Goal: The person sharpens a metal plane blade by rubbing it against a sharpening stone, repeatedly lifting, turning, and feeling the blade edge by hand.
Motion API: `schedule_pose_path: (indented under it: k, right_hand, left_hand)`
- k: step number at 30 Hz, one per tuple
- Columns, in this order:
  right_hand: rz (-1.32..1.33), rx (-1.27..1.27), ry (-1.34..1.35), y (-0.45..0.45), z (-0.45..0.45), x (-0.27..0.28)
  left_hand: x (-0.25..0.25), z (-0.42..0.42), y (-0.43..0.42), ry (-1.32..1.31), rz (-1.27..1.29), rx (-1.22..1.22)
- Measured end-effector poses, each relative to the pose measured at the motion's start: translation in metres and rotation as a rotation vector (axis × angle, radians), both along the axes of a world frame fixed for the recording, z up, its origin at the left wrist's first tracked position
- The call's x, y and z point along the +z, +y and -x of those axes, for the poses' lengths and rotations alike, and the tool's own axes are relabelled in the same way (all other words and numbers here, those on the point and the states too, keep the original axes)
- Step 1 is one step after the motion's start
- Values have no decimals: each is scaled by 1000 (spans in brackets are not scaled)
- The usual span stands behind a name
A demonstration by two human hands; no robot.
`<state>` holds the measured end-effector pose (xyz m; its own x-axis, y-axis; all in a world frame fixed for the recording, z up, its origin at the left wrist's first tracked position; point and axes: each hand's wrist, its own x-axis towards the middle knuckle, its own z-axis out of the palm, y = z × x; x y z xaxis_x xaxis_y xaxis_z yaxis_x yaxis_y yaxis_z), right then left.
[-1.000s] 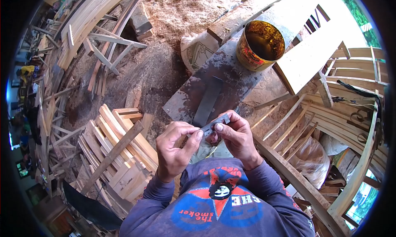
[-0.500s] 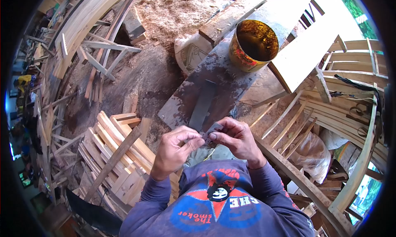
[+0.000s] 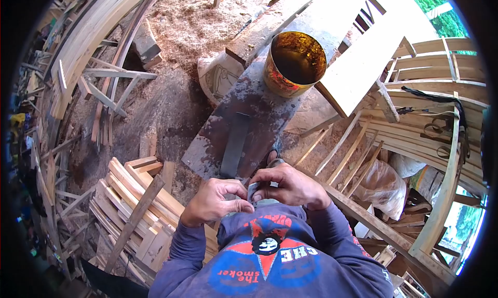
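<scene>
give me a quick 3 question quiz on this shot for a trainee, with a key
1. Which stands on the stained board?
A) a plastic bag
B) a can
C) a hammer

2. True or false: the dark bar lies flat on that board.

3. Fill in the colour: the right hand grips a small ____ piece.

Key: 1. B; 2. True; 3. grey.
</scene>
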<state>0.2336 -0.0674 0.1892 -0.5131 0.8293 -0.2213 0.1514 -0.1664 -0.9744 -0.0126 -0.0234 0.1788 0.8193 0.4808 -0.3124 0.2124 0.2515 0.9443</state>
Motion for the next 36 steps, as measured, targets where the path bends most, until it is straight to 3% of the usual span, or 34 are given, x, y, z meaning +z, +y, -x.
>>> schedule_pose_path:
  k: [20, 24, 31, 36]
  right_hand:
    - [102, 134, 94, 18, 13, -3]
    - [220, 10, 143, 14, 16, -5]
    - [378, -19, 233, 11, 25, -6]
    - [503, -157, 384, 4, 36, -20]
  left_hand:
    - [-3, 24, 8, -95, -15, -52]
    - [12, 29, -2, -50, 153, 49]
    - [3, 32, -17, -29, 43, 90]
    - [-17, 36, -25, -70, 230, 219]
